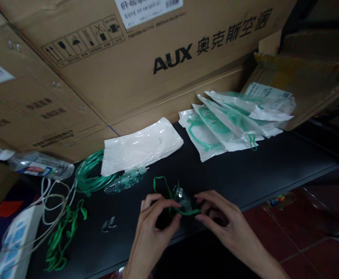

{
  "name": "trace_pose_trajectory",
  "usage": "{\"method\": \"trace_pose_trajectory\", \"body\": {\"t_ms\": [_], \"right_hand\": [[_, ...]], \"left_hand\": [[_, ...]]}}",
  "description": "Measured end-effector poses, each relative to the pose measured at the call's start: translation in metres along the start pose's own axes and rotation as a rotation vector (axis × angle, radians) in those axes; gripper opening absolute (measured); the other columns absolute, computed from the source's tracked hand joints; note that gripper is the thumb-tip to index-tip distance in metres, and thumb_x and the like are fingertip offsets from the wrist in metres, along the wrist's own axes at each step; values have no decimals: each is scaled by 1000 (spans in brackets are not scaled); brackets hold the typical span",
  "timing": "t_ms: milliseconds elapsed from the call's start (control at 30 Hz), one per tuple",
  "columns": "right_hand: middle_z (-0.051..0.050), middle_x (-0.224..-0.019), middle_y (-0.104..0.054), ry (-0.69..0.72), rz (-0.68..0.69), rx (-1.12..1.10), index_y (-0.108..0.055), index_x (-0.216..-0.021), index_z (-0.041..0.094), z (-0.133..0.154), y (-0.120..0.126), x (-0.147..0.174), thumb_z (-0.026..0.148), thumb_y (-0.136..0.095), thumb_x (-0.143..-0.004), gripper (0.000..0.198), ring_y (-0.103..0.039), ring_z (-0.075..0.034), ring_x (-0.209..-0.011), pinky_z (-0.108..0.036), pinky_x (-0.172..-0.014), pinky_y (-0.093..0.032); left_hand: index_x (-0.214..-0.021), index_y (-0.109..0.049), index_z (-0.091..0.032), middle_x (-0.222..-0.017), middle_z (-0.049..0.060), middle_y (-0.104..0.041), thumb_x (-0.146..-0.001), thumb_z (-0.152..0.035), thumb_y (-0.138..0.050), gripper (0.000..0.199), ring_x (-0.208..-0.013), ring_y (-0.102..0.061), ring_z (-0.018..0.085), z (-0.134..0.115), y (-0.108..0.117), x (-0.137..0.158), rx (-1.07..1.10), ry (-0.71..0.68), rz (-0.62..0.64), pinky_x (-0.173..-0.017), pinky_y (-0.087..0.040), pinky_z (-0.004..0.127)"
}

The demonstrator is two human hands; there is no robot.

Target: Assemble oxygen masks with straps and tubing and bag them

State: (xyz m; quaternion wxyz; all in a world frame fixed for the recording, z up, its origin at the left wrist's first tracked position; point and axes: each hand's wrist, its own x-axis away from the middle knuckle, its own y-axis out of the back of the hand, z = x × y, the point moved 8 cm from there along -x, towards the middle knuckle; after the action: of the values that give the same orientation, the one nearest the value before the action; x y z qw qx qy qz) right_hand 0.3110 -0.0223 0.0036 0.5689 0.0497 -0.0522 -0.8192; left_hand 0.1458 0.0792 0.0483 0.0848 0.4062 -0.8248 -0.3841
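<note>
A small clear oxygen mask (pixel 183 198) lies between my two hands near the front edge of the black surface. A green elastic strap (pixel 190 212) runs across it, and a loop of the strap stands up behind. My left hand (pixel 154 226) is closed, its thumb and forefinger pinching the strap right beside the mask. On the other side, my right hand (pixel 223 219) grips the strap's end between thumb and fingers. Its fingertips partly hide that end. Several clear mask pieces (pixel 127 180) lie behind and left of my hands. Two small shiny strips (pixel 109 224) are to the left.
Several bagged masks with green tubing (pixel 224 124) lie at back right beside an open carton (pixel 291 77). White pouches (pixel 140 147), coiled green tubing (pixel 89 174), loose green straps (pixel 60 236), a plastic bottle (pixel 41 164) and a power strip (pixel 20 240) lie leftward. A large AUX box (pixel 129 85) stands behind.
</note>
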Motion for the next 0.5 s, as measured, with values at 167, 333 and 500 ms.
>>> {"method": "trace_pose_trajectory", "body": {"t_ms": [167, 333, 500], "right_hand": [[-8, -120, -67, -221, 121, -325, -49, -146, 31, -16, -24, 1, 33, -70, -93, 57, -72, -18, -80, -27, -62, -60], [-4, -112, -74, -227, 125, -291, -68, -120, 26, -7, -30, -6, 32, -74, -89, 32, -72, -23, -103, -32, -88, -59], [-3, -93, -76, -187, 18, -241, -69, -115, 23, -2, -6, -15, 41, -76, -87, 35, -73, -20, -79, -28, -71, -61]], "left_hand": [[-103, -67, -29, -103, -1, -75, -86, -7, -73, 29, -109, -67, 19, -12, 0, 9, 133, -185, -82, -90, -55, 30], [-105, -61, -27, -96, -2, -75, -85, -9, -74, 30, -88, -73, 16, -1, -11, 16, 137, -123, -109, -77, -58, 26], [-99, -66, -25, -83, -2, -73, -87, -20, -75, 15, -69, -68, 16, 10, 5, 19, -74, -75, -129, -66, -54, 27]]}}
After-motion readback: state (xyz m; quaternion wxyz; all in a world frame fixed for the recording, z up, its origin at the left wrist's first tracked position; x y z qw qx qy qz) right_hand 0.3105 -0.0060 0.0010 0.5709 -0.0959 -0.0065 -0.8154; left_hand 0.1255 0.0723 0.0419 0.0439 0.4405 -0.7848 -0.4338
